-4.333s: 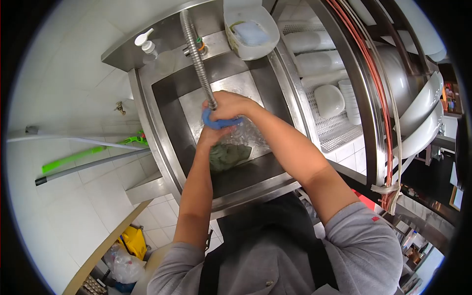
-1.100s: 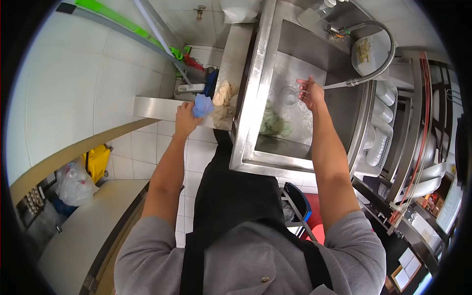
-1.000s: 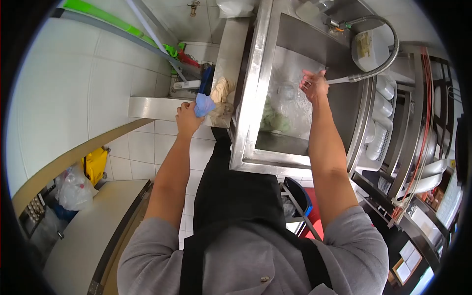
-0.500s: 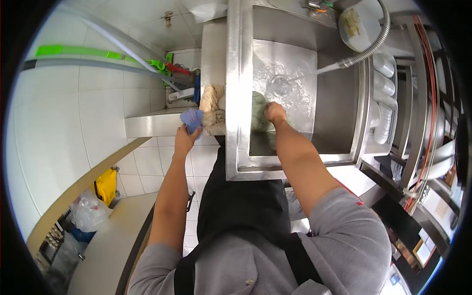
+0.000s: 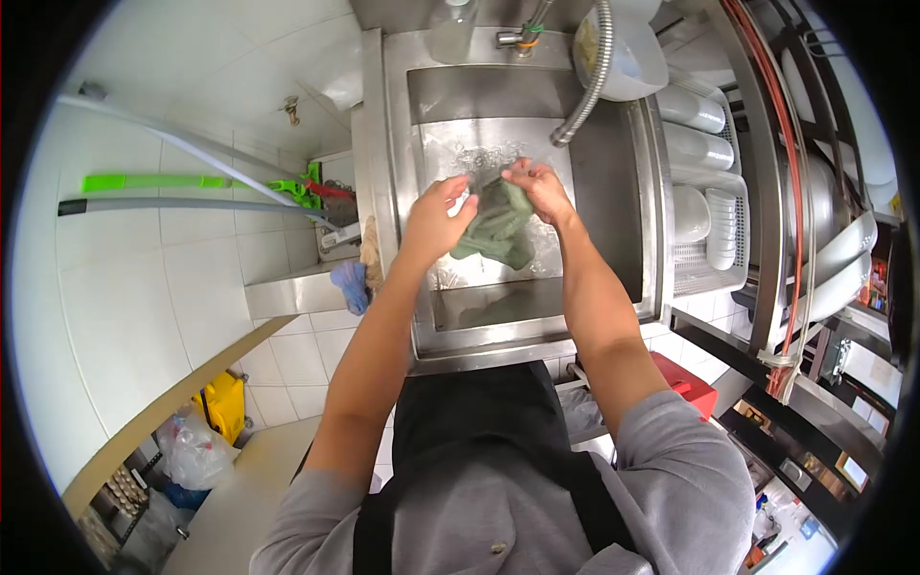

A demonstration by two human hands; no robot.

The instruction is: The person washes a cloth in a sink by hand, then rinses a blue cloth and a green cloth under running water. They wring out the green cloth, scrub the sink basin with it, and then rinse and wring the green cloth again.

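Note:
A wet green cloth (image 5: 498, 235) hangs bunched over the steel sink basin (image 5: 599, 182). Its upper right corner is pinched in the fingers of my right hand (image 5: 540, 192). On the cloth's left side is my left hand (image 5: 439, 220), thumb and fingers apart, the fingertips right at the cloth's edge. Rippling water shows on the basin floor behind the cloth. Left of the sink, a blue cloth (image 5: 351, 286) lies at the ledge's edge beside a beige cloth (image 5: 371, 254), away from both hands.
A flexible metal hose (image 5: 602, 72) curves down over the basin's back right. White containers fill a dish rack (image 5: 709, 278) on the right. A bottle (image 5: 452, 34) stands behind the sink near the tap (image 5: 522, 38). Green-and-grey handles (image 5: 182, 182) lean at the left wall.
My left hand has let go of the blue cloth on the ledge and moved right, over the sink. My right hand has lifted the green cloth from the basin floor. The view has shifted.

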